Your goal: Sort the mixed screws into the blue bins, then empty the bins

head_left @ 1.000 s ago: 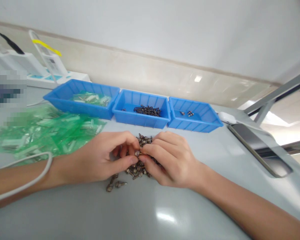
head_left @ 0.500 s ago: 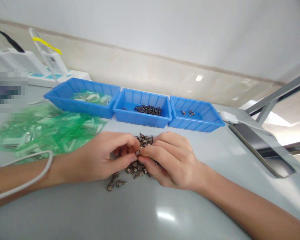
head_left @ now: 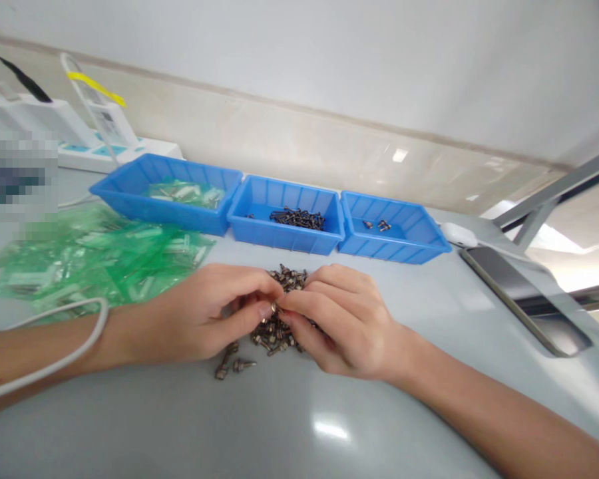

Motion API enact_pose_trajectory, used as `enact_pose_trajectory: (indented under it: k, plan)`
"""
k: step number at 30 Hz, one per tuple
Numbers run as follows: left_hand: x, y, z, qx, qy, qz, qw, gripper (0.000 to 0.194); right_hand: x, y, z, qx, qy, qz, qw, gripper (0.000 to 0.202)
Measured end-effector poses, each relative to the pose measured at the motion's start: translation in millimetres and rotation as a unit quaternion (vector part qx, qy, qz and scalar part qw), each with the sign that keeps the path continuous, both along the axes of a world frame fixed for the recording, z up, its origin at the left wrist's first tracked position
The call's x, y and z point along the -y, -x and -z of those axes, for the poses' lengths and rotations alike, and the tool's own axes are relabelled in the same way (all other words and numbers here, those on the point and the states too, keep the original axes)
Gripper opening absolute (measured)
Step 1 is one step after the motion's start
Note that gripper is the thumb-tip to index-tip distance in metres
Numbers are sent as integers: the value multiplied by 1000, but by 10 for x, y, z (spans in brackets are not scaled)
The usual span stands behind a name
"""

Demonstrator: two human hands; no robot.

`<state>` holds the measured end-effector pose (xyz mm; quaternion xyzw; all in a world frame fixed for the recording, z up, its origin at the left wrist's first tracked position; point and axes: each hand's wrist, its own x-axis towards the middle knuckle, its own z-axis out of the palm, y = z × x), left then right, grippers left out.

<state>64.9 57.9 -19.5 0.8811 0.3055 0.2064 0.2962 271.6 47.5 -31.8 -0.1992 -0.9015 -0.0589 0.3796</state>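
Note:
A pile of small dark metal screws (head_left: 274, 336) lies on the grey table between my two hands. My left hand (head_left: 199, 313) and my right hand (head_left: 339, 316) meet fingertip to fingertip over the pile, both pinching one small screw (head_left: 274, 308). Two loose screws (head_left: 232, 366) lie just in front of the pile. Part of the pile is hidden under my fingers.
Three blue bins stand in a row behind: the left bin (head_left: 130, 193) holds green packets, the middle bin (head_left: 284, 236) screws, the right bin (head_left: 404, 246) a few screws. Green plastic packets (head_left: 94, 256) spread at left. A white cable (head_left: 54, 362) crosses my left wrist. A phone (head_left: 524, 296) lies at right.
Both hands stay over the pile with only slight finger movement on the pinched screw; the camera view has shifted a little.

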Motion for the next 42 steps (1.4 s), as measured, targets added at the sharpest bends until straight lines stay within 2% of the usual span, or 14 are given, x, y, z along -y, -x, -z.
enact_pose_trajectory:
  k: [13, 22, 26, 33, 42]
  plan:
    - [-11, -6, 13, 8, -26, 15, 1000, 19, 0, 3, 9, 16, -2, 21, 1000, 15]
    - [-10, -12, 18, 12, -15, 8, 1000, 19, 2, 7, -8, 19, -17, 24, 999, 15]
    - [-11, -14, 13, 0, 0, -4, 1000, 19, 5, 9, -4, 24, -22, 25, 999, 13]
    - [-27, 12, 0, 12, 77, -3, 997, 16, 9, -5, 8, 18, -25, 29, 999, 17]
    - [-34, 1, -1, 21, 74, -1, 997, 15, 17, 8, -2, 14, -19, 31, 999, 11]
